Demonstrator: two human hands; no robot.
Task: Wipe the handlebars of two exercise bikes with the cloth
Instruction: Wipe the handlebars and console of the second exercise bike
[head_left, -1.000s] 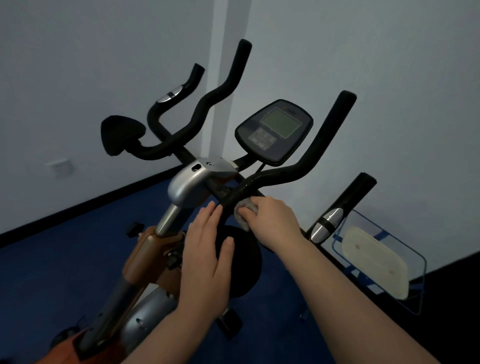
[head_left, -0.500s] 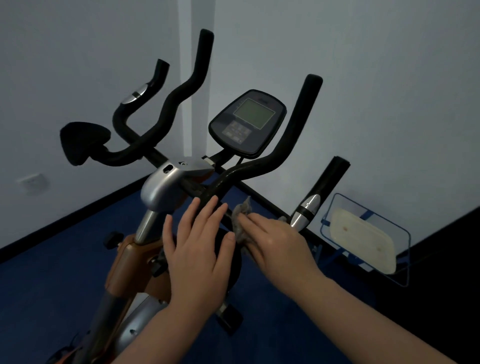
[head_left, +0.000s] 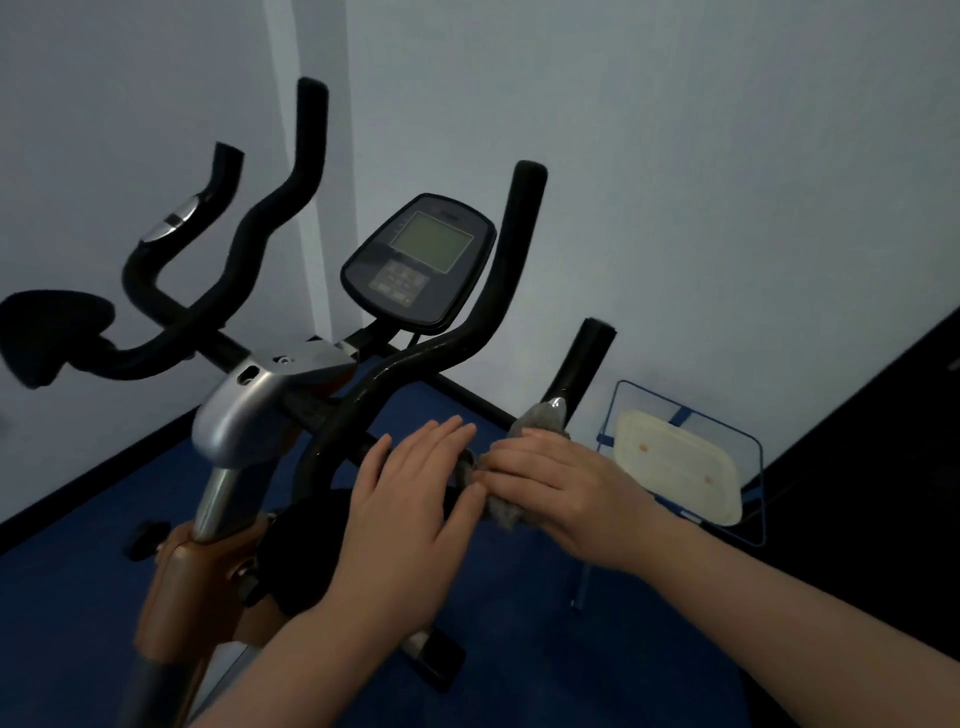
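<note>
- Only one bike (head_left: 244, 415) is seen; by judgement, its handlebars (head_left: 441, 343) are partly wiped and a second bike is left.
- The right hand (head_left: 561, 488) is clamped on the cloth (head_left: 540, 421), now pressed at the short right grip (head_left: 584, 364), outward from the centre bar of a second ago.
- The left hand (head_left: 410, 509) is laid flat, fingers straight, on the black pad, as before.

My left hand (head_left: 410, 499) rests on the handlebar (head_left: 395, 374), right hand (head_left: 561, 483) beside it holding the cloth (head_left: 537, 418). The console (head_left: 421, 260) sits behind them. A rack (head_left: 685, 457) stands to my right.
</note>
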